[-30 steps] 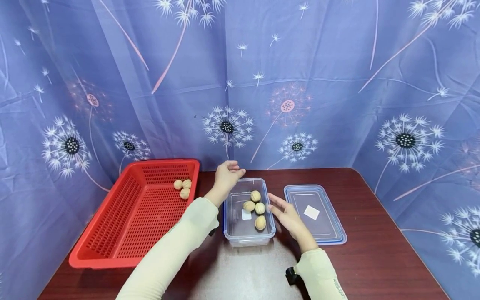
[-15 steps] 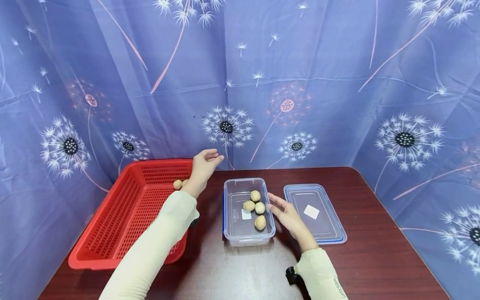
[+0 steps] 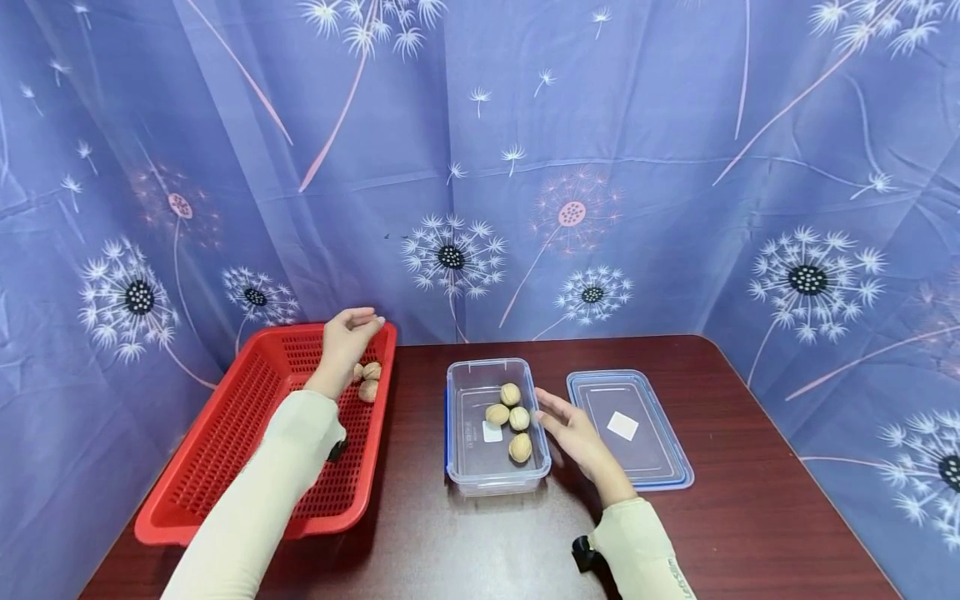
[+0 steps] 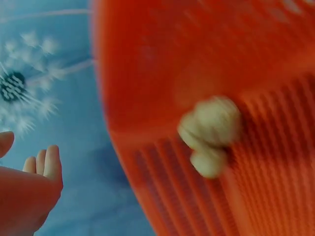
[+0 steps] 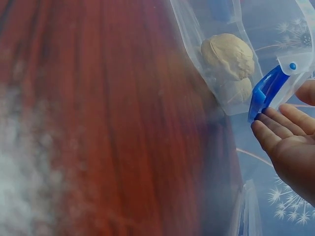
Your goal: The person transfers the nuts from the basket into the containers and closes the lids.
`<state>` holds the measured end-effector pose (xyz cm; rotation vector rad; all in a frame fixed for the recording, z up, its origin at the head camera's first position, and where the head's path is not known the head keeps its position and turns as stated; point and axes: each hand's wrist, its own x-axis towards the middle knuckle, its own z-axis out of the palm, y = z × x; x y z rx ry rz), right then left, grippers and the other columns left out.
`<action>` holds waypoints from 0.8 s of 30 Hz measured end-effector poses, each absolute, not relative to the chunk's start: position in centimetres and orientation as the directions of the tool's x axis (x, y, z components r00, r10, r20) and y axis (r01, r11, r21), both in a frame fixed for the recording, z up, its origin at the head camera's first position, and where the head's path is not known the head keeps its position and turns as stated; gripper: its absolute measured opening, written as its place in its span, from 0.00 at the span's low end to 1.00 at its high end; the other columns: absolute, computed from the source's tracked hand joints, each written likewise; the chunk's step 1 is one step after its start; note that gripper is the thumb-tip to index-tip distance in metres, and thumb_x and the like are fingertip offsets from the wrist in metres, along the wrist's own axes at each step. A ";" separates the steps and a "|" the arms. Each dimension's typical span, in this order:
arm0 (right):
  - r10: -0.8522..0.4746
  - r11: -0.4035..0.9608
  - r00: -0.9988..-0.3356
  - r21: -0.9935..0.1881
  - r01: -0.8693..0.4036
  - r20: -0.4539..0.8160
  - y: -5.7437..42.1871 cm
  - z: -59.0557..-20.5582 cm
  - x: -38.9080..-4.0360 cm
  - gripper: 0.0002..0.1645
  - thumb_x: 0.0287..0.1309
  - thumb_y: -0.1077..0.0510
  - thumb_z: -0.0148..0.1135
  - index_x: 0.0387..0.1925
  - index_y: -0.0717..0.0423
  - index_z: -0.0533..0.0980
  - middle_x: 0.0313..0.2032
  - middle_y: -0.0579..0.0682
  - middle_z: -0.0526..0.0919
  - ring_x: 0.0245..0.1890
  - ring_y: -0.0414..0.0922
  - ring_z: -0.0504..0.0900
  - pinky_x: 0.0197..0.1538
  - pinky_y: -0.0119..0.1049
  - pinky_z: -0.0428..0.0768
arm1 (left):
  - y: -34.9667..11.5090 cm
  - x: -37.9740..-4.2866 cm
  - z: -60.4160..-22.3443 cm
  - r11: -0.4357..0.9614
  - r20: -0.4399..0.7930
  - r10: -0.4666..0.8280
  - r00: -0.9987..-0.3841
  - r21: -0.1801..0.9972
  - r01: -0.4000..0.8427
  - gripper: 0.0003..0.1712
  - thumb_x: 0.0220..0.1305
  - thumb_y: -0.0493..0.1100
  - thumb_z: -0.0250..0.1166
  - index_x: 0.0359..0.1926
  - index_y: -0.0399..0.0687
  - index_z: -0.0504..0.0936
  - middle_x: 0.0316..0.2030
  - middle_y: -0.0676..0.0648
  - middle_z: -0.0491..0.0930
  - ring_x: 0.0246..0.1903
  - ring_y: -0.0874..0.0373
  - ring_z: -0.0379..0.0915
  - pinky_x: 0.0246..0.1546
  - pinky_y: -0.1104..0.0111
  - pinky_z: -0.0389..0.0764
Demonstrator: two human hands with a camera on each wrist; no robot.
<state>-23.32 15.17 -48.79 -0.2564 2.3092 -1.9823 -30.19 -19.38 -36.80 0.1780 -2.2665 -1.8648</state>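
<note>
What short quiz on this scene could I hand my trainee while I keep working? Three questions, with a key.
1. How many walnuts show in the clear box?
2. True or false: the lid lies on the table, apart from the clear box.
3. Which hand is nearer the red basket?

Key:
1. Four.
2. True.
3. The left hand.
</note>
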 end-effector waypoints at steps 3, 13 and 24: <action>-0.182 0.153 -0.982 -0.985 -0.075 0.046 15.1 -48.6 -23.3 0.28 0.67 0.63 0.54 0.67 0.66 0.63 0.63 0.63 0.69 0.64 0.55 0.68 0.65 0.43 0.66 | -21.0 -30.3 -37.7 0.240 0.071 -0.248 -0.966 0.971 0.009 0.23 0.65 0.40 0.63 0.58 0.34 0.74 0.51 0.38 0.77 0.41 0.64 0.73 0.48 0.70 0.73; -0.183 0.167 -0.982 -0.983 -0.077 0.046 15.1 -48.6 -23.0 0.28 0.67 0.64 0.54 0.67 0.67 0.63 0.63 0.64 0.69 0.64 0.56 0.68 0.64 0.40 0.68 | -24.1 -30.3 -41.8 0.247 -0.005 -0.277 -0.961 0.966 -0.076 0.23 0.67 0.37 0.59 0.60 0.28 0.70 0.49 0.38 0.79 0.36 0.70 0.72 0.43 0.71 0.75; -0.187 0.155 -0.981 -0.985 -0.078 0.049 15.0 -48.3 -22.9 0.29 0.68 0.63 0.54 0.67 0.68 0.61 0.64 0.65 0.68 0.64 0.56 0.67 0.63 0.38 0.67 | -25.6 -30.7 -44.5 0.210 -0.153 -0.297 -0.942 0.952 -0.221 0.26 0.67 0.38 0.58 0.62 0.30 0.68 0.53 0.36 0.72 0.48 0.48 0.71 0.54 0.55 0.73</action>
